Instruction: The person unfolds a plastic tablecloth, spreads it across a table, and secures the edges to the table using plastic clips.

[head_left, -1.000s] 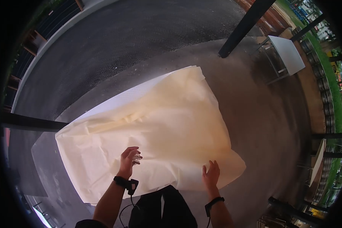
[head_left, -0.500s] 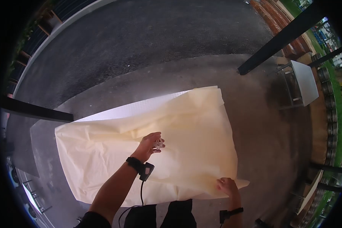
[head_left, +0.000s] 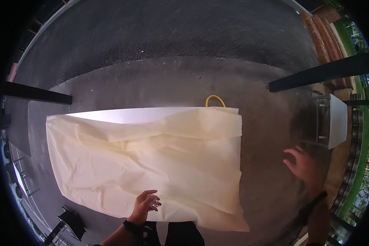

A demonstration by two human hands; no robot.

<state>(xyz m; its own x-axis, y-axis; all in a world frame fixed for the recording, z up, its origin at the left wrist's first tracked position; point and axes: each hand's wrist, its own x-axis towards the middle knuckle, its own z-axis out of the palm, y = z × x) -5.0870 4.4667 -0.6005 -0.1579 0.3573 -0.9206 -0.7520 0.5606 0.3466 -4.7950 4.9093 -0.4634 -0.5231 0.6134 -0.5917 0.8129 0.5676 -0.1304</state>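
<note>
A large cream cloth (head_left: 184,164) lies wrinkled over a table, its near edge hanging by my legs. Along the far edge a strip of white surface (head_left: 139,115) shows uncovered. My left hand (head_left: 142,206) is over the near part of the cloth, fingers curled round a small clear object (head_left: 153,203) whose kind I cannot make out. Off to the right, beyond the cloth's right edge, my right hand (head_left: 298,162) hangs in the air over the floor, thumb and fingers apart and nothing between them.
A yellow loop (head_left: 215,98) stands up behind the far edge. Dark posts are at the left (head_left: 39,93) and right (head_left: 315,74). A white table (head_left: 337,121) stands at the right, and a dark stool-like object (head_left: 72,223) at the lower left.
The view has turned, so the cloth's far edge now lies nearly level and the yellow loop shows. My right hand has moved off the cloth to the right and opened. My left hand still holds the clear object.
</note>
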